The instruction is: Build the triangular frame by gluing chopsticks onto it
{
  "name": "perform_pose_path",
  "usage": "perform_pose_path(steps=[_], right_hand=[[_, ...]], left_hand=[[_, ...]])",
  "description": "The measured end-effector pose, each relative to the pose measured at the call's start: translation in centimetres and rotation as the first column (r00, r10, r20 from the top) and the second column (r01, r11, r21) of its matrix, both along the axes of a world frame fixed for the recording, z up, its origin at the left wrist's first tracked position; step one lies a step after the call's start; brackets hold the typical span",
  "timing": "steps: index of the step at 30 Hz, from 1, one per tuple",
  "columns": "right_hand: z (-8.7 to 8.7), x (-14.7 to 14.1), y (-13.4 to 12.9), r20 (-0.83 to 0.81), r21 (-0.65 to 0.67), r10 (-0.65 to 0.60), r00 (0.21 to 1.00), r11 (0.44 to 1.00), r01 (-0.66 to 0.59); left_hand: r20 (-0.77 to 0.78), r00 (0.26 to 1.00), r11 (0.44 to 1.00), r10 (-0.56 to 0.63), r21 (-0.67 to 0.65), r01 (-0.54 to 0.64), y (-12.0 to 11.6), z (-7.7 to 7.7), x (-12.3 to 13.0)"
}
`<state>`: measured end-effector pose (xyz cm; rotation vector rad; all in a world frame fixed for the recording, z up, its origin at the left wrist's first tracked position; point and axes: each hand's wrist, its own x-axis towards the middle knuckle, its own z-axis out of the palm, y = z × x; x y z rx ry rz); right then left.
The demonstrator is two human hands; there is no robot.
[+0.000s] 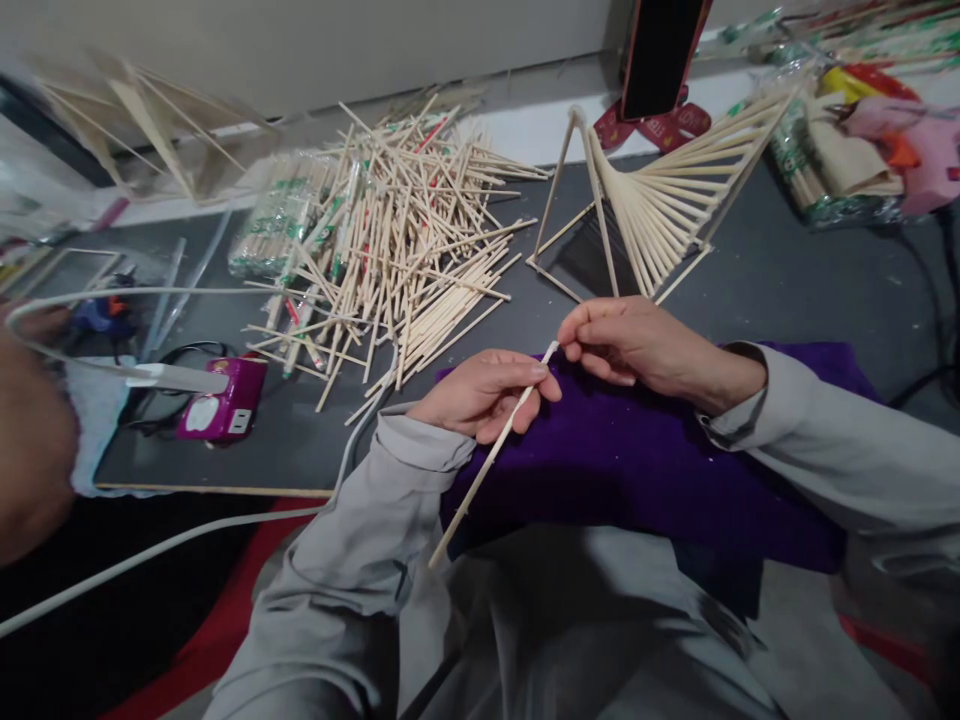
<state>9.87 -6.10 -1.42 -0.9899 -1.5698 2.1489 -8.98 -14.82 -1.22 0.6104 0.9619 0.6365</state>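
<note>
My left hand [499, 392] pinches a thin wooden stick [487, 465] near its upper end; the stick slants down to the left over a purple cloth [630, 460]. Close to the stick's whitish tip is my right hand [637, 350], its thumb and forefinger pressed together; whether they hold anything is too small to tell. Beyond my hands stands a fan-shaped frame of sticks [652, 215]. A big loose pile of sticks [420, 210] lies to its left.
A magenta power adapter [223, 400] with a white cable is at the left, near another person's blurred arm [34, 440]. Wrapped stick bundles [281, 210] lie behind. A pink glue gun [915, 150] sits at the far right, and a dark upright object [664, 60] at the back.
</note>
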Motion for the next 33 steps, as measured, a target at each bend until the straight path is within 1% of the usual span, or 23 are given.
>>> perform_pose_path(steps=[2,4,6,8,11,12,13,14,16,17,18,19,22,26,28,29,30,31,32,33], right_hand=[[-0.2,-0.1,-0.1,-0.005,-0.006,-0.023,1.000,1.000,0.023],[-0.2,-0.1,-0.2,0.004,0.036,-0.043,0.999,0.998,0.043],[-0.1,0.0,-0.4,0.040,0.113,-0.038,0.998,0.993,0.033],[-0.1,0.1,-0.5,0.095,0.211,-0.015,0.995,0.978,-0.005],[-0.3,0.1,-0.6,0.141,0.367,0.050,0.989,0.925,-0.099],[-0.5,0.1,-0.6,0.147,0.431,0.076,0.986,0.892,-0.134],[-0.7,0.1,-0.6,0.153,0.508,0.096,0.983,0.846,-0.162],[-1.0,0.1,-0.6,0.164,0.592,0.101,0.981,0.785,-0.180],[-1.6,0.0,-0.6,0.208,0.741,0.075,0.975,0.639,-0.207],[-1.9,-0.1,-0.6,0.236,0.790,0.055,0.970,0.570,-0.225],[-2.1,-0.1,-0.7,0.266,0.822,0.041,0.963,0.512,-0.249],[-2.2,-0.2,-0.8,0.298,0.839,0.032,0.954,0.467,-0.278],[-2.2,-0.2,-1.1,0.415,0.844,0.011,0.910,0.367,-0.390],[-1.8,-0.1,-1.4,0.559,0.804,-0.047,0.828,0.276,-0.527],[-1.8,-0.1,-1.3,0.591,0.791,-0.072,0.804,0.247,-0.559],[-1.7,0.0,-1.2,0.592,0.792,-0.082,0.802,0.245,-0.559],[-1.7,0.0,-1.0,0.579,0.798,-0.082,0.811,0.259,-0.544],[-1.6,0.1,-0.8,0.550,0.808,-0.065,0.833,0.292,-0.511],[-1.5,0.2,-0.6,0.504,0.817,-0.034,0.863,0.342,-0.463],[-1.4,0.3,-0.3,0.446,0.817,0.009,0.895,0.405,-0.411]], left_hand=[[-0.005,1.000,1.000,0.015,0.011,-0.014,0.0,-0.1,0.0],[-0.012,1.000,1.000,0.022,0.017,-0.022,0.0,-0.1,0.1],[-0.020,0.999,1.000,0.026,0.018,-0.025,0.0,-0.2,0.2],[-0.032,0.999,0.999,0.029,0.018,-0.028,-0.1,-0.1,0.3],[-0.058,0.998,1.000,0.026,0.016,-0.025,-0.1,-0.1,0.6],[-0.066,0.998,1.000,0.023,0.014,-0.022,-0.1,-0.1,0.6],[-0.073,0.997,1.000,0.018,0.013,-0.017,-0.2,-0.1,0.7],[-0.076,0.997,1.000,0.015,0.013,-0.014,-0.2,-0.2,0.7],[-0.081,0.997,1.000,0.011,0.019,-0.009,-0.2,-0.3,0.8],[-0.084,0.996,1.000,0.010,0.022,-0.008,-0.3,-0.3,0.8],[-0.090,0.996,1.000,0.010,0.026,-0.008,-0.3,-0.4,0.9],[-0.096,0.995,1.000,0.011,0.029,-0.009,-0.3,-0.5,0.9],[-0.098,0.995,0.999,0.009,0.039,-0.005,-0.4,-0.6,1.1],[-0.089,0.996,0.998,0.013,0.055,-0.008,-0.4,-0.6,1.2],[-0.096,0.995,0.999,0.012,0.048,-0.007,-0.4,-0.6,1.4],[-0.103,0.995,0.999,0.010,0.044,-0.005,-0.4,-0.5,1.4],[-0.111,0.994,0.999,0.007,0.039,-0.002,-0.4,-0.5,1.5],[-0.119,0.993,0.999,0.003,0.035,0.001,-0.5,-0.4,1.5],[-0.127,0.992,0.999,0.001,0.032,0.003,-0.5,-0.3,1.5],[-0.130,0.992,1.000,0.001,0.029,0.003,-0.5,-0.2,1.5]])
